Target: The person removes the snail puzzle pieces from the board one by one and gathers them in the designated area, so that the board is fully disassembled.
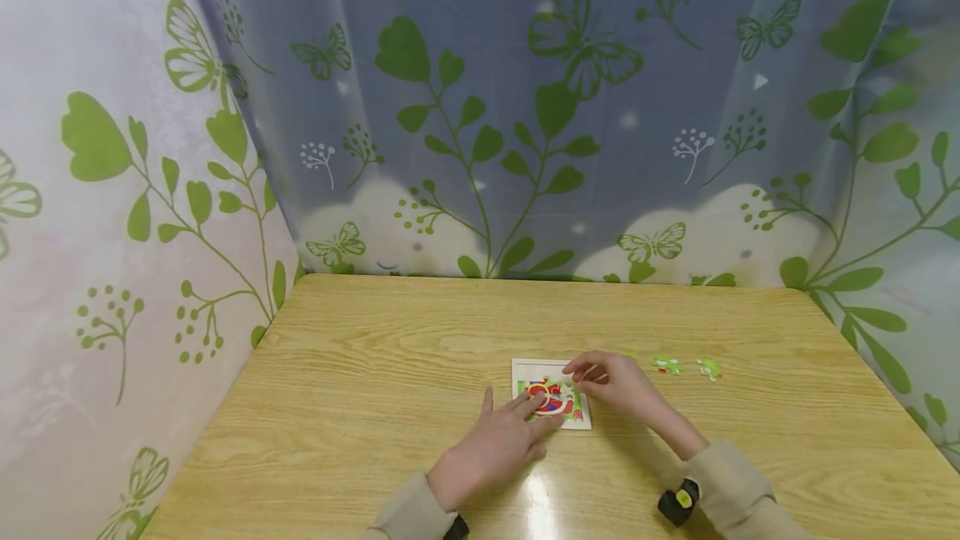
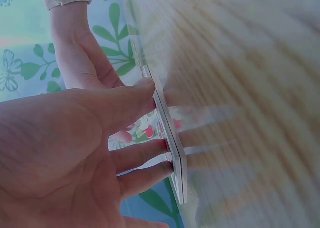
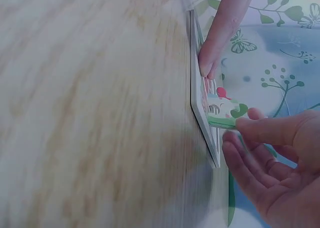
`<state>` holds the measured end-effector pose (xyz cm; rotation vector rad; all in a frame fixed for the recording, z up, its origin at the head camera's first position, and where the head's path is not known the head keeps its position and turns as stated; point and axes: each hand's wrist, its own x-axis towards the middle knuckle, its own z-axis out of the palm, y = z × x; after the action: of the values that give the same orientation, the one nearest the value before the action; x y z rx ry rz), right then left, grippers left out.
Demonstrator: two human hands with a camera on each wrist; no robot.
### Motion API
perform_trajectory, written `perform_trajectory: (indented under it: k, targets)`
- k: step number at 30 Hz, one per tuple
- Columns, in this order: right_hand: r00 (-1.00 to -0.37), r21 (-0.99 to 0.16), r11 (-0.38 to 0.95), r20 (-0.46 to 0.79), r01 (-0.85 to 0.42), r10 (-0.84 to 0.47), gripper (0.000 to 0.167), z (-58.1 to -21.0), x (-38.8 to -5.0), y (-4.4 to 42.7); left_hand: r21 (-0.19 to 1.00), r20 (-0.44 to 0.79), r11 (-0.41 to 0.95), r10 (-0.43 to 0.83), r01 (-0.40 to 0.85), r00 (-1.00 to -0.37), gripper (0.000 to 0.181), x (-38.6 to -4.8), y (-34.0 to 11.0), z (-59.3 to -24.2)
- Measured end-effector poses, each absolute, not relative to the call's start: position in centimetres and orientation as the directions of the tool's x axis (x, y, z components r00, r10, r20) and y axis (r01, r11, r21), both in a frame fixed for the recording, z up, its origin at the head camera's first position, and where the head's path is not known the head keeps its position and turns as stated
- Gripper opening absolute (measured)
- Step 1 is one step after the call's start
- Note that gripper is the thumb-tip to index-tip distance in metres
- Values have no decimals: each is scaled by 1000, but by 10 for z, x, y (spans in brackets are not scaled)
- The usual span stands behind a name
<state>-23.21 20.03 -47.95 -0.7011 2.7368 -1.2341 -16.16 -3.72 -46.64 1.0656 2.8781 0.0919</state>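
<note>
A small jigsaw puzzle board (image 1: 525, 367) with a white frame and a colourful red, green and white picture lies on the table. My left hand (image 1: 495, 444) rests on it with extended fingers pressing the picture; in the left wrist view the thumb (image 2: 132, 95) touches the board's near edge. At the board's right side, my right hand (image 1: 618, 383) pinches a green and white puzzle piece (image 3: 225, 110) between thumb and fingers. That piece stands tilted up, its lower edge at the board's surface (image 3: 200, 105). Fingers hide part of the picture.
Loose green puzzle pieces lie right of the board, one (image 1: 667, 365) near the right hand and another (image 1: 708, 368) farther right. A third is partly hidden behind the right hand. The wooden table (image 1: 360, 373) meets a patterned curtain (image 1: 480, 148) at the back.
</note>
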Motion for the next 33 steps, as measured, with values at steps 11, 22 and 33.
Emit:
perform_trajectory:
  k: [11, 22, 33]
  targets:
    - [-873, -726, 558, 118, -401, -473, 15, -482, -232, 203, 100, -36, 758, 650, 644, -759, 55, -161, -37, -466]
    - [-926, -740, 597, 91, -309, -367, 9, -478, -231, 202, 69, -33, 754, 656, 653, -754, 53, -161, -38, -468]
    - [-941, -849, 465, 99, -250, -325, 20, -469, -231, 210, 106, -8, 742, 666, 662, -746, 52, -162, -39, -468]
